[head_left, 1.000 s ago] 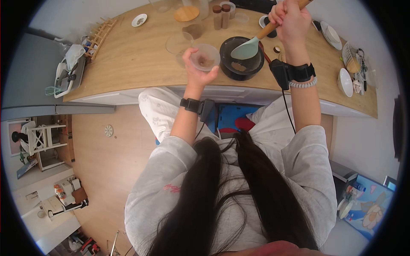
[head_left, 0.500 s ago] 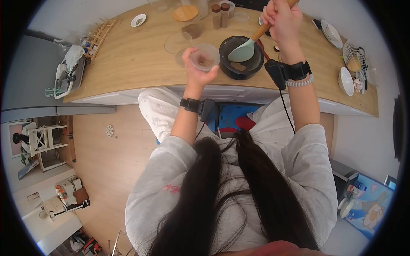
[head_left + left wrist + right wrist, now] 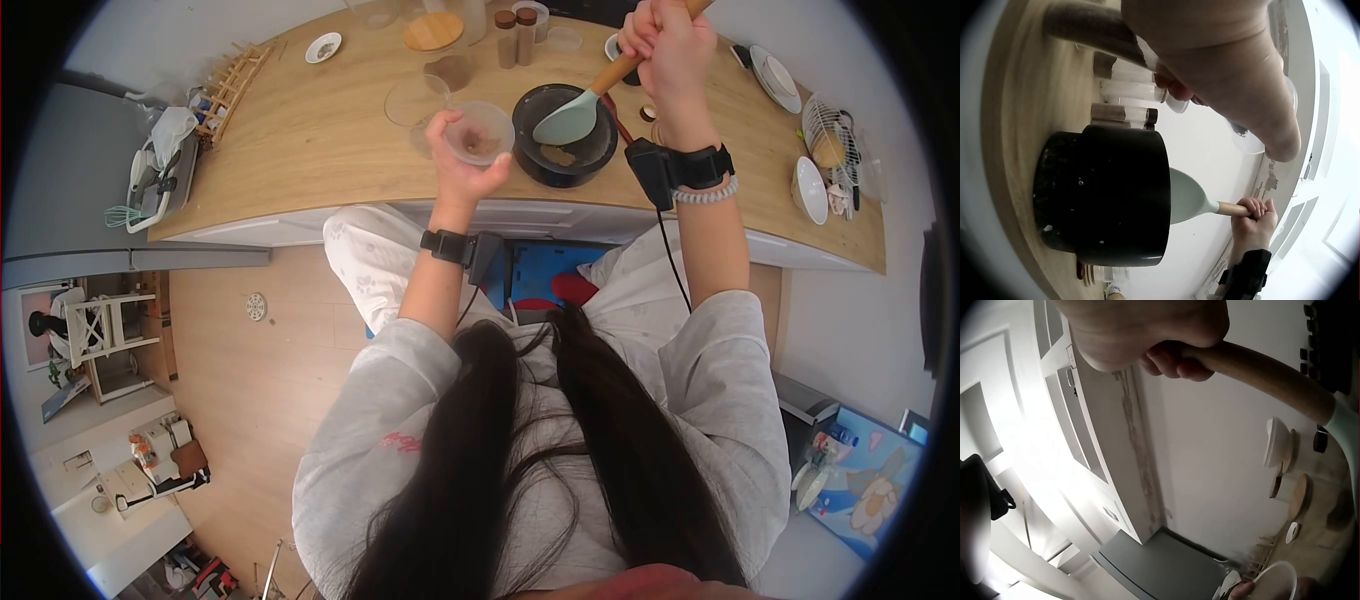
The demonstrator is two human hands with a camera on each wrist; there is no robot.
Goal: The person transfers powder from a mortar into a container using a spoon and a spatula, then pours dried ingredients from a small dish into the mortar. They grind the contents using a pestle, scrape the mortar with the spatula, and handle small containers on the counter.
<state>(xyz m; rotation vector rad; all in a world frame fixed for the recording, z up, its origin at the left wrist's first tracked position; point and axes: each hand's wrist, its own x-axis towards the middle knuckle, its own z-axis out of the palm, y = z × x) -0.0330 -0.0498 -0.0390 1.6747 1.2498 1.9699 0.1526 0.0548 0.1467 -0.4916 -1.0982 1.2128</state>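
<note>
My left hand [image 3: 466,177] holds a translucent plastic bowl [image 3: 486,118] from its near side, thumb and fingers round the wall. Some brownish stuff lies at its bottom. Just right of it, on the counter, stands a black pot [image 3: 568,180] with a patch of brown matter inside. My right hand [image 3: 677,52] is wrapped round the wooden handle of a spatula, high above the pot's far right side. The pale green spatula head [image 3: 566,121] slants down into the pot; in the left wrist view its lower end is hidden behind the pot wall [image 3: 1119,194].
Behind the bowl are a clear round lid [image 3: 416,100] and a wooden lid [image 3: 434,32]. Two brown-capped jars [image 3: 507,48] stand behind the pot. A small white dish [image 3: 325,47] lies far left. To the right are a white bowl [image 3: 809,193] and a wire basket [image 3: 826,132].
My right hand has shifted a little left with the spatula, whose head has slid slightly left in the pot. My left hand and the plastic bowl have stayed put.
</note>
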